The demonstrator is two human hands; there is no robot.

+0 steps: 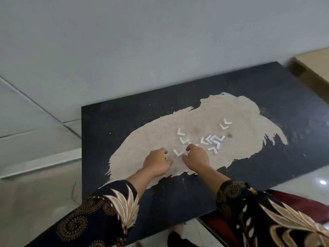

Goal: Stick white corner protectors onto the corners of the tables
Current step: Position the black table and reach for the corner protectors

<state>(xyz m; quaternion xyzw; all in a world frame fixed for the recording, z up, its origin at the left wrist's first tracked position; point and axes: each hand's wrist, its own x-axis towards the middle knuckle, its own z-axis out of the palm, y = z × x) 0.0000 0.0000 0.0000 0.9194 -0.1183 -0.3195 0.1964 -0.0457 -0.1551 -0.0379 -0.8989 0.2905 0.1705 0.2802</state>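
Several white L-shaped corner protectors [211, 139] lie scattered on the worn beige patch of a dark table [110, 120]. One white corner protector [178, 152] lies between my hands. My right hand [195, 157] has its thumb and forefinger curled round that protector's right end. My left hand [157, 162] rests on the table just left of it, with its fingers curled under and nothing visible in it. Patterned dark sleeves cover both forearms.
The table's far edge stands against a pale wall. Its left corner [82, 107] and left edge border a tiled floor. A light wooden surface [313, 66] stands at the far right. A dark red seat [288, 198] is at the near right.
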